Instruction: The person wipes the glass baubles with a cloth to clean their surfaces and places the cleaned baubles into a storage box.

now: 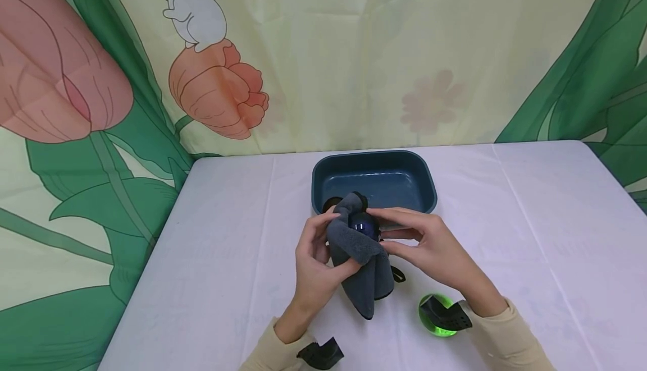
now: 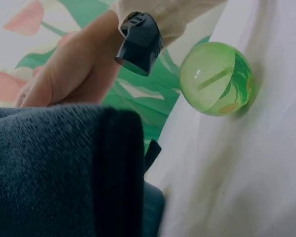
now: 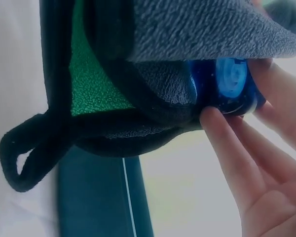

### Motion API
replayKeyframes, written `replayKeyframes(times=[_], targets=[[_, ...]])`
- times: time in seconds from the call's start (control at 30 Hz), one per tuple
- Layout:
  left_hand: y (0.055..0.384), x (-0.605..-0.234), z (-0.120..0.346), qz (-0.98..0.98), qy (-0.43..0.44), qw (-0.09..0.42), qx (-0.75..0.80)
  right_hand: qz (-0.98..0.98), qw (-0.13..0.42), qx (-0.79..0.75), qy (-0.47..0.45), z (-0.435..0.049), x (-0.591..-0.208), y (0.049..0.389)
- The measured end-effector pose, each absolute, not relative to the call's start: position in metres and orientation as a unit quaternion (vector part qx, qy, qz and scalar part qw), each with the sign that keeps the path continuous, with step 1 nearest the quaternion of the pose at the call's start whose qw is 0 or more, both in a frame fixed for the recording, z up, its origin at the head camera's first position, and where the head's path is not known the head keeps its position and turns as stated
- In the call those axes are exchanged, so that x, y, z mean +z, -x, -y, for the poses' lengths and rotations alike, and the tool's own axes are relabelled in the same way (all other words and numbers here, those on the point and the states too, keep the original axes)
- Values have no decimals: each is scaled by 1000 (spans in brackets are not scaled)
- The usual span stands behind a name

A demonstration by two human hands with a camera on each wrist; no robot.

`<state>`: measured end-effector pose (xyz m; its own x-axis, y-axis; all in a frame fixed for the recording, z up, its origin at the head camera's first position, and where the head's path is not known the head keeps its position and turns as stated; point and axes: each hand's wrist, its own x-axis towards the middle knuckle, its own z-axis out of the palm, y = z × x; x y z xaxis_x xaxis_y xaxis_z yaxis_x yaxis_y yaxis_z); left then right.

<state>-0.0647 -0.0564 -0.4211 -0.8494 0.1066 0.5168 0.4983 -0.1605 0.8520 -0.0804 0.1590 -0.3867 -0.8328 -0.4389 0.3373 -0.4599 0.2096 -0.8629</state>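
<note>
In the head view, a grey cloth [image 1: 371, 270] is held by the left hand [image 1: 318, 264], with the fingers bent around its far side and the thumb laid on its near side. A dark blue ball [image 1: 365, 224] is partly wrapped in the cloth and is pinched from its right side by the thumb and fingers of the right hand [image 1: 429, 242]. Both are held in front of a blue basin [image 1: 376, 183], whose near left rim is partly covered from sight. A black loop [image 1: 399, 274] is seen at the cloth's right edge. A green ball [image 1: 428, 324], partly hidden by a black wrist mount [image 1: 445, 313], is placed on the white table [image 1: 217, 259] near the right wrist.

In the left wrist view, the lower left is filled by the cloth, by which the right hand's fingertips are hidden; their grip cannot be told from here. The green ball is shown whole and see-through.

In the right wrist view, the dark blue ball is touched by the right hand's fingertips beneath a fold of cloth. A green textured patch [image 3: 98, 89] is shown between dark-edged folds.
</note>
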Motion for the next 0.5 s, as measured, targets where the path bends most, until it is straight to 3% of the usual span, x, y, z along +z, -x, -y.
replayKeyframes(times=[0.27, 0.5], targets=[[65, -421, 57, 634, 224, 145, -726, 775, 28, 546, -317, -157, -383, 81], [65, -421, 58, 636, 211, 138, -730, 781, 83, 518, -340, -154, -384, 80]])
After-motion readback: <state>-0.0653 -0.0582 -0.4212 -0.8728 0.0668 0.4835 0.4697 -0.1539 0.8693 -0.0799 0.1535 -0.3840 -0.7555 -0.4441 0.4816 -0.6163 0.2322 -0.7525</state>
